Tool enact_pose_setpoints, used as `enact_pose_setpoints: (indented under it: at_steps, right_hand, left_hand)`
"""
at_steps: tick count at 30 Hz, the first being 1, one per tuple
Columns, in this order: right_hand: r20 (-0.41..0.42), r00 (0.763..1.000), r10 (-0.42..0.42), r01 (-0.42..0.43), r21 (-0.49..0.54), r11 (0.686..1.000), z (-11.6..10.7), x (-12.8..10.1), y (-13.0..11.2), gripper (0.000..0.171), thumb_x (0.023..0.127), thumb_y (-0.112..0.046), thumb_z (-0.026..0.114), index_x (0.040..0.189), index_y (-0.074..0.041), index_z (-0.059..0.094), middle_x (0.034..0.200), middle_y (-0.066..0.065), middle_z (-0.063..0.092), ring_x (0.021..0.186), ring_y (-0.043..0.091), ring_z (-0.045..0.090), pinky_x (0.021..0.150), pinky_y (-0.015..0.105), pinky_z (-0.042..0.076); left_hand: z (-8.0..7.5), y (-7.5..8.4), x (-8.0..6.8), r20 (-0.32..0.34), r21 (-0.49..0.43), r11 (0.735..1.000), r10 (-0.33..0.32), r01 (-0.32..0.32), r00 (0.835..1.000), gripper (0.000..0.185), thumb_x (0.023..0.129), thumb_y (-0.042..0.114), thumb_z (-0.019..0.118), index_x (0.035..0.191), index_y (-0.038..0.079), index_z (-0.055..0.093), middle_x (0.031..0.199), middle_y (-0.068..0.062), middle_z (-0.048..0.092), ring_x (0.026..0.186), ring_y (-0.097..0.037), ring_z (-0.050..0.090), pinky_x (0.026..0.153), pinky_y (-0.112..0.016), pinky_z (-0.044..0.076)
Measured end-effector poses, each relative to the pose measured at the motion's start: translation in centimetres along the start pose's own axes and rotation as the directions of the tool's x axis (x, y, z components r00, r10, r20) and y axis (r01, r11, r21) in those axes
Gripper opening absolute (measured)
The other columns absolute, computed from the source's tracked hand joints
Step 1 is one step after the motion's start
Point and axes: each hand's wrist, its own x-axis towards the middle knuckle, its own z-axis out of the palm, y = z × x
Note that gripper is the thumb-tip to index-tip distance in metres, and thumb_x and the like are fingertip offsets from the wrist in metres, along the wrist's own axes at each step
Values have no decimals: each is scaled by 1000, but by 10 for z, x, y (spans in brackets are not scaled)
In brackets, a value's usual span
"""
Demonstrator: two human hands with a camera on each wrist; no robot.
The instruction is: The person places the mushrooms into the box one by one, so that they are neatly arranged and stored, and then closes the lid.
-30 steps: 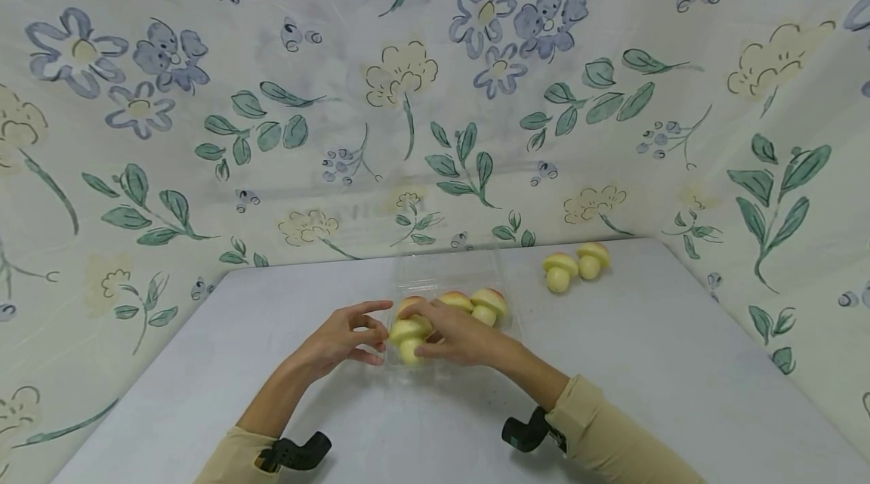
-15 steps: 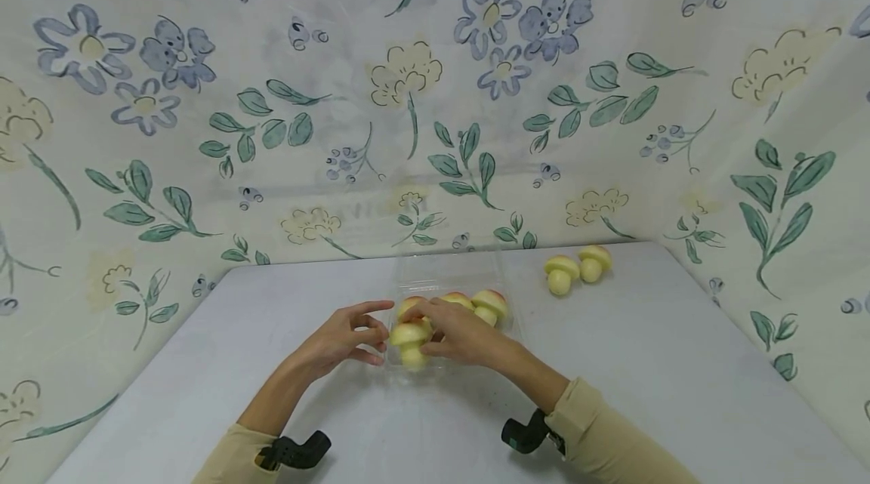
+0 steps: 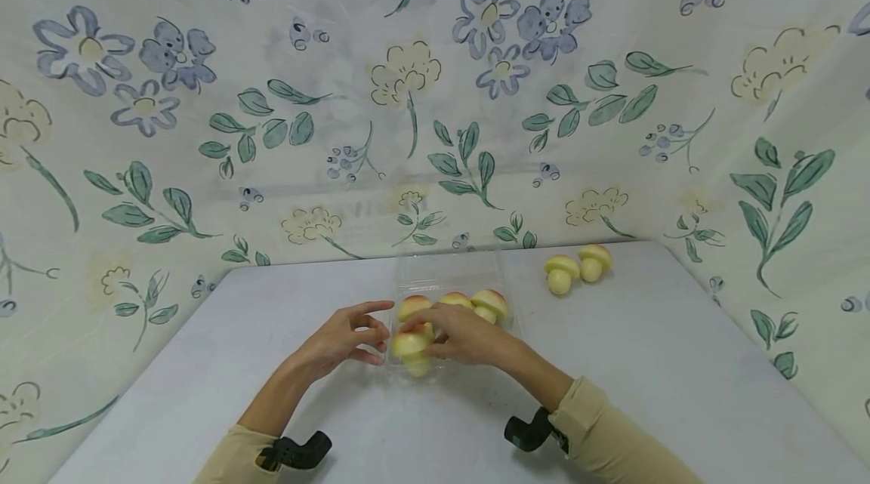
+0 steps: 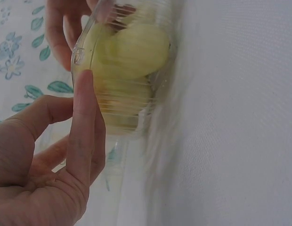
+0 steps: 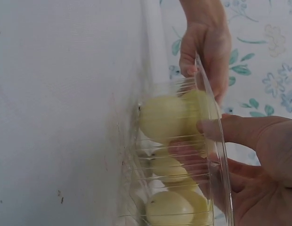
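Note:
A clear plastic clamshell box (image 3: 448, 266) stands open mid-table, its lid folded back. Several pale yellow toy mushrooms with reddish cap tops lie inside, among them one at the back left (image 3: 413, 306) and one at the back right (image 3: 491, 304). My right hand (image 3: 465, 333) reaches into the box and holds a mushroom (image 3: 410, 346) by its cap in the front left part, its stem toward me. Part of that mushroom is behind the fingers. My left hand (image 3: 350, 333) rests its fingertips against the box's left side (image 4: 80, 56), fingers loosely bent.
Two more mushrooms lie on the white table (image 3: 612, 363) to the right of the box, one nearer (image 3: 560, 275) and one behind it (image 3: 594, 263). A floral cloth (image 3: 435, 91) hangs behind the table's back edge.
The mushroom in my right hand has shifted toward me and tipped, so its reddish cap top now shows. My left hand stays at the box's side.

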Motion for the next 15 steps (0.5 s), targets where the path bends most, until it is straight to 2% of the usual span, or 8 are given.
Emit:
enact_pose_setpoints:
  at_steps: [12, 15]
  right_hand:
    - [-15, 1000, 5, -4, 45, 999, -5, -5, 5, 49, 88, -8, 72, 134, -15, 57, 131, 7, 60, 94, 17, 69, 75, 11, 54]
    - [-29, 999, -18, 19, 26, 999, -8, -6, 5, 47, 89, -9, 71, 134, -13, 57, 131, 10, 61, 98, 22, 68, 74, 12, 55]
  left_hand:
    - [0, 1, -1, 11, -3, 1000, 14, -14, 1000, 68, 92, 10, 66, 151, 2, 33, 98, -10, 58, 86, -21, 63, 72, -35, 64]
    - [0, 2, -1, 4, 4, 1000, 11, -11, 1000, 68, 92, 10, 66, 151, 2, 33, 98, -10, 57, 85, -20, 63, 72, -35, 64]
